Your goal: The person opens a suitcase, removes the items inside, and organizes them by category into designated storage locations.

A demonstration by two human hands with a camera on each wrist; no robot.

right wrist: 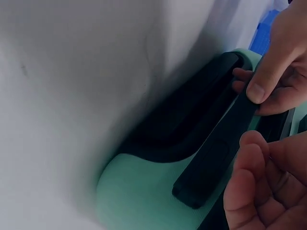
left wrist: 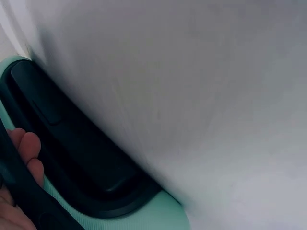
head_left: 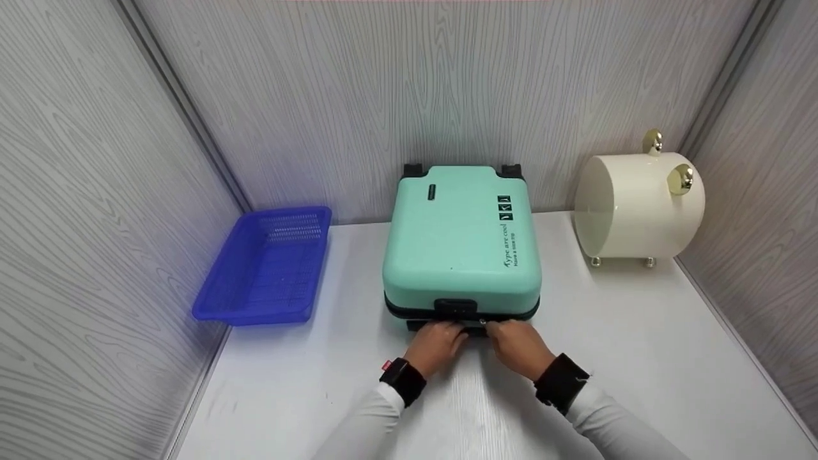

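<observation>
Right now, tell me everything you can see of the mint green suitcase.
The mint green suitcase lies flat on the white table, its wheel end toward the back wall. The hard shell looks like matte plastic, with small dark print and icons on top, a black seam round the middle and black wheel housings at the far corners. At its near end, the left hand and right hand grip the black handle.

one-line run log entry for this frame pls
left hand: grips handle | right hand: at handle, grip unclear | suitcase: flat on table, lid shut | basket: left | white holder: right
</observation>
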